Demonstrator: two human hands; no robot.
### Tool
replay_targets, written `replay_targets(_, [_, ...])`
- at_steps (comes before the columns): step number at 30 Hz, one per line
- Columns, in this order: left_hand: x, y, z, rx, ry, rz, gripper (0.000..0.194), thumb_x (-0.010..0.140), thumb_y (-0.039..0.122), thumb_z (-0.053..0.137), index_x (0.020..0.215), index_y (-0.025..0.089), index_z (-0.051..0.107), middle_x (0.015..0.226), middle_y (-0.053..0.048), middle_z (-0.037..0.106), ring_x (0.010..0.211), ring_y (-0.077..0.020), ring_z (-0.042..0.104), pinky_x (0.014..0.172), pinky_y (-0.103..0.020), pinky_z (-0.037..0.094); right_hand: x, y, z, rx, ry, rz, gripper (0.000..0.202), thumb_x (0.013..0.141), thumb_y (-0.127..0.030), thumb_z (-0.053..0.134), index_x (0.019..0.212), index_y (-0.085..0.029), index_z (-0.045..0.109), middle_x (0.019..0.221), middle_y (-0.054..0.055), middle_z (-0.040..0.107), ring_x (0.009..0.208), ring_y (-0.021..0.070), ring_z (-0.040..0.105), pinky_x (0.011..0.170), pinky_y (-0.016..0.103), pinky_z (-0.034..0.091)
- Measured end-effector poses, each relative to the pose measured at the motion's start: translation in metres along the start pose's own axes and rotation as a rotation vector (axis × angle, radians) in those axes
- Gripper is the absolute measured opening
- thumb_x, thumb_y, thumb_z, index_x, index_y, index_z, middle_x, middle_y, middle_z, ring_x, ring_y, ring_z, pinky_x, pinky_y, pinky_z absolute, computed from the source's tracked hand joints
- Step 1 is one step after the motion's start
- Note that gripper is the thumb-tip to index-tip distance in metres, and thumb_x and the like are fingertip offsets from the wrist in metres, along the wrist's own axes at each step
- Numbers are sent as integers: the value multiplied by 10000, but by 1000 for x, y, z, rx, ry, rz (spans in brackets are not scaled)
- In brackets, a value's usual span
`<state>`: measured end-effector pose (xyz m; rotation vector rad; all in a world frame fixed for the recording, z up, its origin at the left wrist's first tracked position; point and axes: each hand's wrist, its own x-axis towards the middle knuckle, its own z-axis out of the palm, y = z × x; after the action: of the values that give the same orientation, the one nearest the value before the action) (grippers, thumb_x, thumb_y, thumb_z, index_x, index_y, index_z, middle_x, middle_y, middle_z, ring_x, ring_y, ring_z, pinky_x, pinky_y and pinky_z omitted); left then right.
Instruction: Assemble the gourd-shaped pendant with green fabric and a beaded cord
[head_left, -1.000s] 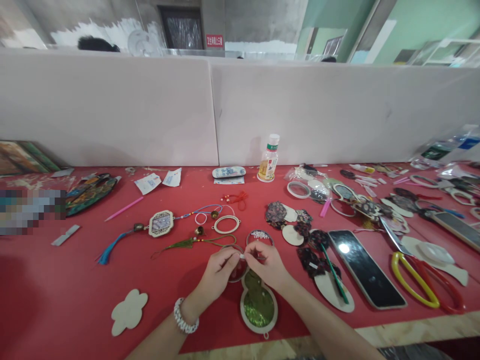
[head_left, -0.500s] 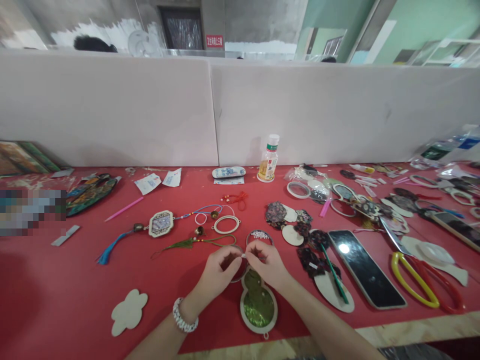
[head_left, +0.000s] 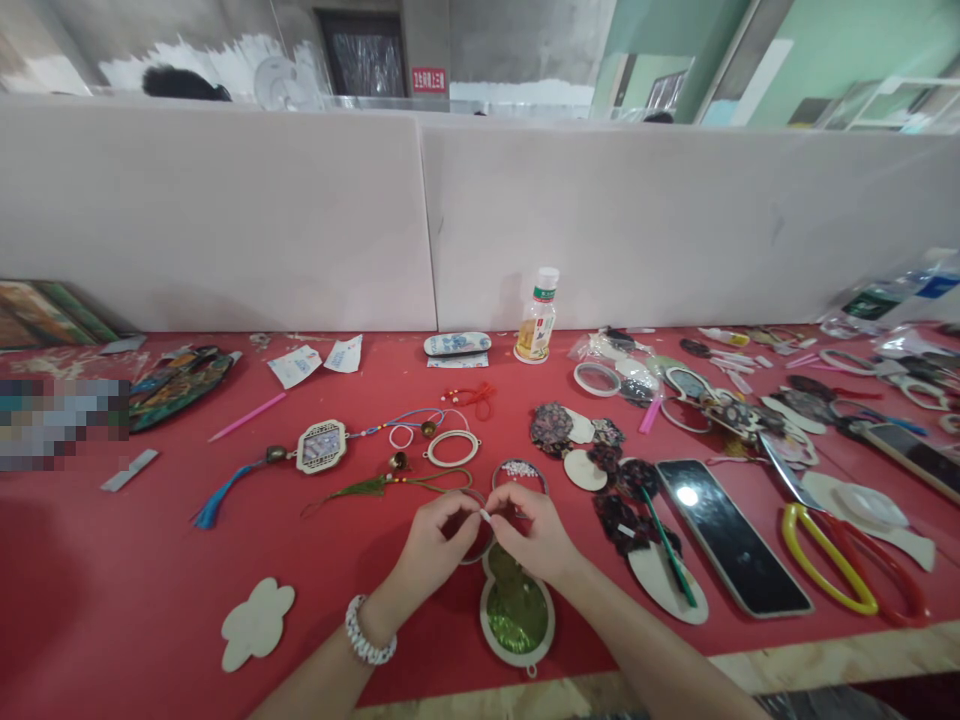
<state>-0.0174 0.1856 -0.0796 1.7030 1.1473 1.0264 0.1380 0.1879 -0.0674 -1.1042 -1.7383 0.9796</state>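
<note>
Fingertip to fingertip, my left hand [head_left: 442, 535] and my right hand [head_left: 532, 530] pinch a tiny white piece [head_left: 485, 516], too small to name. Both hands are closed and hover over the upper end of a gourd-shaped pendant [head_left: 517, 610], which has a pale rim and a shiny green filling. A thin ring [head_left: 478, 550] shows partly behind my fingers. Just beyond them lies a round dish of small white beads [head_left: 519, 468]. A green tassel cord [head_left: 367, 488] rests to the left of the hands, near a pale oval frame [head_left: 451, 450].
Right of my hands lie a phone [head_left: 735, 540], scissors with yellow and red handles [head_left: 829, 560], and a green stick [head_left: 670, 550] on a pale oval piece. A bottle [head_left: 536, 318] stands by the white partition [head_left: 637, 220]. On the left are a cloud-shaped blank [head_left: 259, 622] and a blue-tasselled pendant [head_left: 322, 446].
My fingers have shifted very slightly around the tiny white piece, which shows a little more clearly now. The things on the table have stayed in place.
</note>
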Motion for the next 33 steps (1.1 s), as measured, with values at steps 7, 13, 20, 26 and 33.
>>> replay_targets(7, [1, -2, 0, -37, -4, -30, 133, 786, 220, 490, 745, 152, 597, 701, -24, 611, 577, -114, 539, 506, -187, 426, 0, 4, 2, -29, 48, 5, 77, 716, -161, 476, 670, -177, 536, 597, -16, 541, 550, 101, 504, 530, 193, 420])
replay_targets(13, [-2, 0, -2, -160, -42, -36, 194, 810, 223, 435, 777, 146, 610, 625, -9, 566, 485, -96, 482, 472, -192, 403, 2, 5, 2, -42, 42, 59, 84, 703, -148, 468, 644, -179, 519, 562, -27, 517, 515, 96, 483, 498, 188, 401])
replay_targets(20, [1, 5, -1, 22, 5, 31, 128, 770, 195, 500, 714, 145, 603, 670, -25, 615, 618, -131, 551, 595, -218, 442, 0, 5, 1, -38, 24, 41, 85, 724, -157, 461, 666, -178, 520, 589, -22, 523, 532, 96, 484, 515, 192, 403])
replay_targets(26, [2, 3, 0, 41, 17, 31, 125, 761, 164, 491, 691, 146, 593, 650, -7, 599, 603, -120, 546, 593, -208, 439, -2, -2, 1, -43, 18, -14, 50, 704, -153, 498, 733, -176, 531, 639, -4, 559, 568, 108, 523, 552, 205, 437])
replay_targets(33, [2, 1, 0, -36, 26, -19, 115, 742, 166, 499, 670, 141, 585, 625, -1, 583, 587, -116, 531, 575, -201, 424, -3, 3, 2, -196, 55, -138, 77, 730, -142, 504, 729, -184, 568, 656, 12, 602, 579, 116, 550, 552, 210, 450])
